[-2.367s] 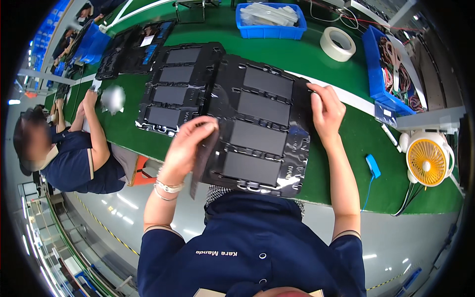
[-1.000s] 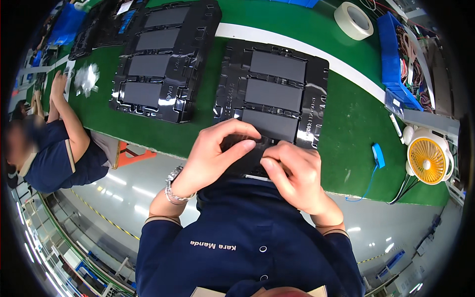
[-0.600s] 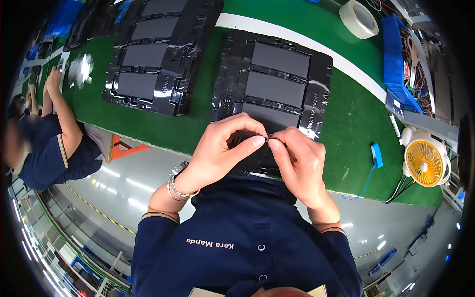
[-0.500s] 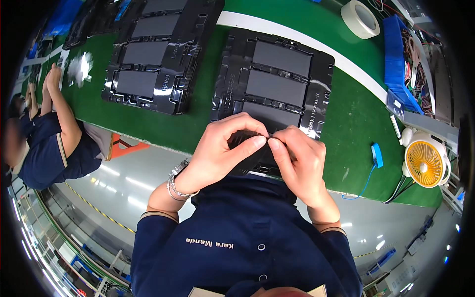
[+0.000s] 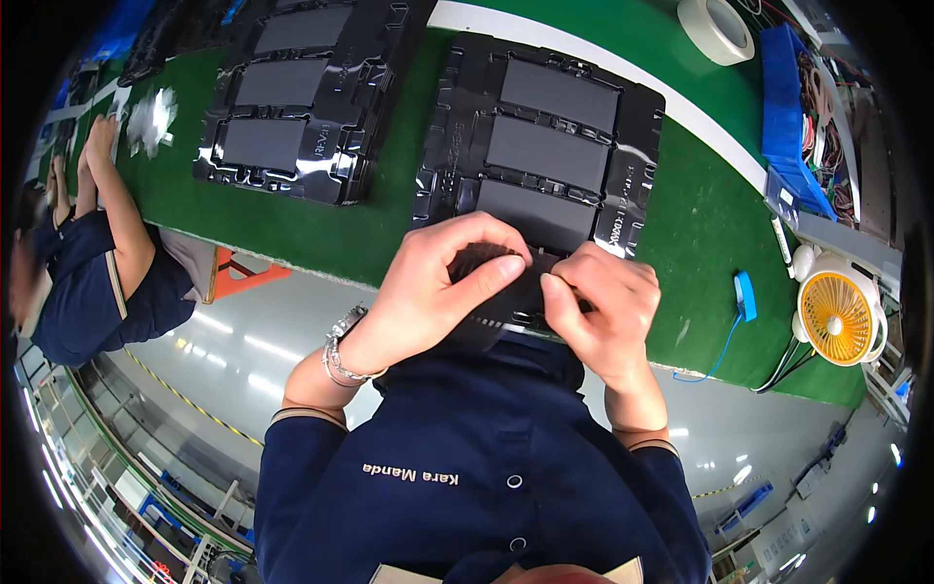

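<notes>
My left hand (image 5: 438,282) is closed, thumb against forefinger, on a dark flat piece with a ribbed pattern (image 5: 480,329). Much of that piece hangs behind the thumb and palm, so its full shape is hidden. A short gap to the right, my right hand (image 5: 611,304) has its fingers curled in a pinch; whatever sits in them, if anything, is too small to make out. Both hands are over the near end of a glossy black moulded tray (image 5: 628,185), which carries several flat dark grey rectangular panels (image 5: 547,153) in a column.
A stack of similar black trays (image 5: 336,161) lies to the left on the green table (image 5: 389,219). Rightward are a tape roll (image 5: 717,31), a blue bin (image 5: 781,107) of cables, a blue corded clip (image 5: 744,296) and a yellow-white fan (image 5: 835,315). A co-worker (image 5: 107,263) sits far left.
The fingertips of my two hands met before; now my right hand has drawn away to the right and its fingers are curled tighter. The left keeps its hold on the dark piece.
</notes>
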`<state>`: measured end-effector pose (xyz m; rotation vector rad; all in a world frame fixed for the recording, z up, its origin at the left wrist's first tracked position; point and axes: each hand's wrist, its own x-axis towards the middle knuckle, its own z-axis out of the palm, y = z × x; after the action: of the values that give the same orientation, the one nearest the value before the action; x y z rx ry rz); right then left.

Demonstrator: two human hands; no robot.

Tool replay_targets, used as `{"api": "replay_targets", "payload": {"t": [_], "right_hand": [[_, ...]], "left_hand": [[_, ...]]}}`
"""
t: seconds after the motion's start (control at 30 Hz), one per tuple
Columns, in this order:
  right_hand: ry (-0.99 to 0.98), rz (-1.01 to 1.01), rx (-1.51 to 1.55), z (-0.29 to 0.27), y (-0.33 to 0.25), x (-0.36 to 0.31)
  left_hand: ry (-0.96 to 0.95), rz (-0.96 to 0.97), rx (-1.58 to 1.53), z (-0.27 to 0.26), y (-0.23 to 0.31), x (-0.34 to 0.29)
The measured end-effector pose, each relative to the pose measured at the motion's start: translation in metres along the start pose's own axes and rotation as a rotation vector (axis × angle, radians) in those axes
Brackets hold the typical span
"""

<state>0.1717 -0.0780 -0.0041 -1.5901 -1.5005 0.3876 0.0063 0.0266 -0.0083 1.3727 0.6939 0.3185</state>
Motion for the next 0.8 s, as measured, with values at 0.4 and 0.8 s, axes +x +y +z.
{"api": "replay_targets", "payload": {"t": [0.4,0.8], "right_hand": [[0.010,0.370,0.194,-0.017,0.014,-0.034],[-0.229,0.180,-0.084,-0.010,0.014,-0.038]], "left_hand": [[-0.078,0.444,1.100,0.004,-0.011,-0.020],[-0.050,0.494,0.779,0.001,-0.021,-0.020]]}}
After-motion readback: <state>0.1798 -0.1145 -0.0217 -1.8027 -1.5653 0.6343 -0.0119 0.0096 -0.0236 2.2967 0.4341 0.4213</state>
